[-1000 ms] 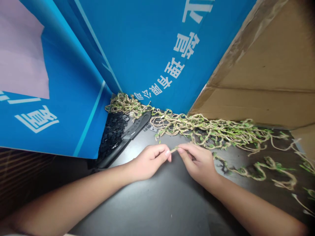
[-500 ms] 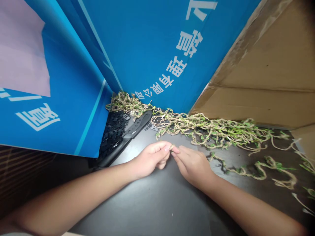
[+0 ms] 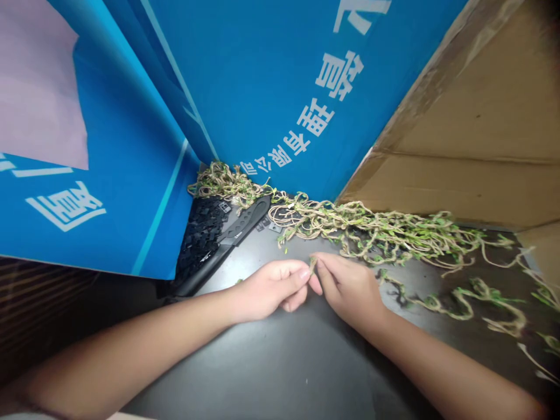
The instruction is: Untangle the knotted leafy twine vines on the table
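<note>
My left hand [image 3: 275,289] and my right hand [image 3: 349,287] meet over the dark table, each pinching a short bit of twine [image 3: 313,262] between the fingertips. From beside my right hand a leafy strand [image 3: 461,312] runs off to the right across the table. Behind both hands lies a long heap of tan twine with small green leaves [image 3: 385,227]. A smaller bundle of the same twine [image 3: 223,181] sits in the back corner. How the twine is wound between my fingers is too small to tell.
A black-handled tool [image 3: 231,242] lies beside a pile of small black pieces [image 3: 199,230] at the left. Blue printed panels [image 3: 262,76] stand behind and to the left. Brown cardboard [image 3: 481,146] rises at the back right. The grey table [image 3: 271,367] extends toward me.
My right hand has shifted slightly right, and the twine between my fingertips now points more upright. Both hands still pinch it. A green bit now shows by my left wrist.
</note>
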Tool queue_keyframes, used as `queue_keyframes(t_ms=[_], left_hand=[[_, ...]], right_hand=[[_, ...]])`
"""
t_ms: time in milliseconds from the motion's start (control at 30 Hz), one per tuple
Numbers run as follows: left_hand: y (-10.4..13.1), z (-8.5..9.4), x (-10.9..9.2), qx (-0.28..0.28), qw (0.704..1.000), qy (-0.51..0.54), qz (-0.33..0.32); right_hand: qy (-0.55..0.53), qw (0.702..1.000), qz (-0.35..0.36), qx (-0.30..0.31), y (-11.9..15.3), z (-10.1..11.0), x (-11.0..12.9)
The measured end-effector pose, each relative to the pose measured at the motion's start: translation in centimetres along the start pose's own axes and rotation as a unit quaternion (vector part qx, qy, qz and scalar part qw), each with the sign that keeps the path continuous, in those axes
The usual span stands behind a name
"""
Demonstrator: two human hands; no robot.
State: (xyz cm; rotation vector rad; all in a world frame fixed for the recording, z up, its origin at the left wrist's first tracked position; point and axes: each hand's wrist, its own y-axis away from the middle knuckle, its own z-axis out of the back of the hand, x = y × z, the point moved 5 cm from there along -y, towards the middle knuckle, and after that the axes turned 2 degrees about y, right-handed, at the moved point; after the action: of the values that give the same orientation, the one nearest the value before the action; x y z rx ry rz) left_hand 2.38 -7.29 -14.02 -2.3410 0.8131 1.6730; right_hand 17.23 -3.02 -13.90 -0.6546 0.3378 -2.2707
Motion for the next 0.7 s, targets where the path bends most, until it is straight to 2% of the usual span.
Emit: queue_keyframes(t_ms=[67, 167, 300, 367, 433, 533, 700], left_hand=[[-0.1, 0.2, -0.2, -0.014, 0.999, 0.004, -0.034], [-0.2, 0.6, -0.3, -0.036, 0.998, -0.020, -0.051], [-0.2, 1.0, -0.5, -0.066, 0.982, -0.165, -0.062], [-0.1, 1.1, -0.9, -0.053, 0.956, -0.276, -0.086], [0.0, 1.0, -1.2, -0.032, 0.916, -0.382, -0.115], [0.1, 1.0, -1.5, -0.020, 0.865, -0.481, -0.141], [0.4, 1.1, -2.0, -0.008, 0.842, -0.521, -0.139]], right_hand=[[0.041, 0.998, 0.043, 0.026, 0.2, -0.4, 0.8], [0.099, 0.988, 0.117, 0.025, 0.6, -0.8, 2.2], [0.129, 0.979, 0.155, 0.017, 1.1, -0.8, 3.5], [0.132, 0.976, 0.175, 0.017, 1.4, -0.6, 3.9], [0.132, 0.973, 0.188, 0.021, 1.5, -0.4, 4.1], [0.130, 0.972, 0.194, 0.021, 1.6, 0.2, 4.0], [0.139, 0.972, 0.189, -0.002, 1.3, 1.1, 3.8]])
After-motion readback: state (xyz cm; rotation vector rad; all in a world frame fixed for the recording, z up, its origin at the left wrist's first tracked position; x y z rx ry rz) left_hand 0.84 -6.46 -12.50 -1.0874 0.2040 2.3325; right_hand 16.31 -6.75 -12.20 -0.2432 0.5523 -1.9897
